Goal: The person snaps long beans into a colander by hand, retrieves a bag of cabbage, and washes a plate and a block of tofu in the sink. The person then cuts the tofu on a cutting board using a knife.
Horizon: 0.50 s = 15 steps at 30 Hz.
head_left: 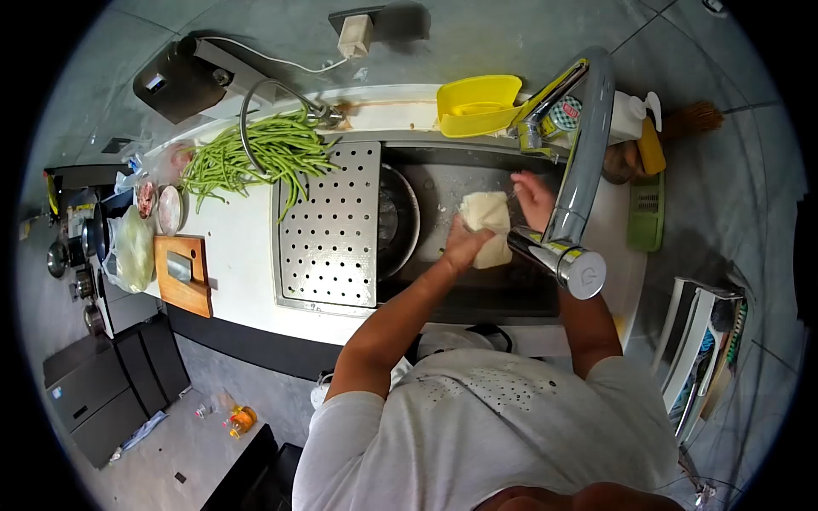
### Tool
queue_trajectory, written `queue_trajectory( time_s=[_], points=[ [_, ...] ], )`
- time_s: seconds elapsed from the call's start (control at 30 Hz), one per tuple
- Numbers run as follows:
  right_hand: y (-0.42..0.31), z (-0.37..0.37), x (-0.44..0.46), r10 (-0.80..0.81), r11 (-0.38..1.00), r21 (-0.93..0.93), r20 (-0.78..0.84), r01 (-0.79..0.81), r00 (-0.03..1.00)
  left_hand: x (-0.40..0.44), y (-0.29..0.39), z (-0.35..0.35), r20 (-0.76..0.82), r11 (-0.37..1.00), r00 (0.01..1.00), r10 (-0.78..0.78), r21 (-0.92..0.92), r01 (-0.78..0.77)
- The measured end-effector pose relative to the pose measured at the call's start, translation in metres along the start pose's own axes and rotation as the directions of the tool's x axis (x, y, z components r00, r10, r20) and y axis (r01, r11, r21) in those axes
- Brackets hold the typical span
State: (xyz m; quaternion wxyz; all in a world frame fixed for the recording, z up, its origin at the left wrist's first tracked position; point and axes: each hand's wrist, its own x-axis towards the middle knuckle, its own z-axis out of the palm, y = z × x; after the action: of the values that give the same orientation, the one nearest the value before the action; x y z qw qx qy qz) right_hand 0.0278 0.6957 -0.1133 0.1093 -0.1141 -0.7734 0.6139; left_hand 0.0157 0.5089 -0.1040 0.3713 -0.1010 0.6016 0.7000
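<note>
A folded cream-coloured cloth (487, 223) is held low over the dark sink (434, 175). My left hand (464, 244) grips its left edge, the thumb lying across the front. Just to the right of the cloth, my right hand (533, 201) is apart from it with fingers stretched out and nothing in them. The big chrome tap (588, 170) rises in front of my right wrist and hides part of it. Left of the cloth, a round metal pan (412, 223) stands in the sink, half covered by a perforated steel tray (328, 223).
Long green beans (256, 157) lie heaped on the counter at the back left. A cutting board (183, 294) bears a cleaver (179, 266). Behind the sink sits a yellow basket (479, 106). Bottles and a green holder (646, 213) stand at the right.
</note>
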Motion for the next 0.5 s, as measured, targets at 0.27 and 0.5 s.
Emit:
queue_trajectory(
  time_s=[0.27, 0.5],
  points=[
    [-0.09, -0.02, 0.068, -0.013, 0.992, -0.125, 0.127, 0.029, 0.992, -0.048, -0.006, -0.013, 0.037, 0.675, 0.999, 0.031, 0.736, -0.049],
    [-0.046, -0.027, 0.053, 0.25, 0.689, 0.487, 0.536, -0.537, 0.807, -0.093, 0.037, -0.057, 0.026, 0.519, 0.964, 0.264, 0.839, -0.165]
  ],
)
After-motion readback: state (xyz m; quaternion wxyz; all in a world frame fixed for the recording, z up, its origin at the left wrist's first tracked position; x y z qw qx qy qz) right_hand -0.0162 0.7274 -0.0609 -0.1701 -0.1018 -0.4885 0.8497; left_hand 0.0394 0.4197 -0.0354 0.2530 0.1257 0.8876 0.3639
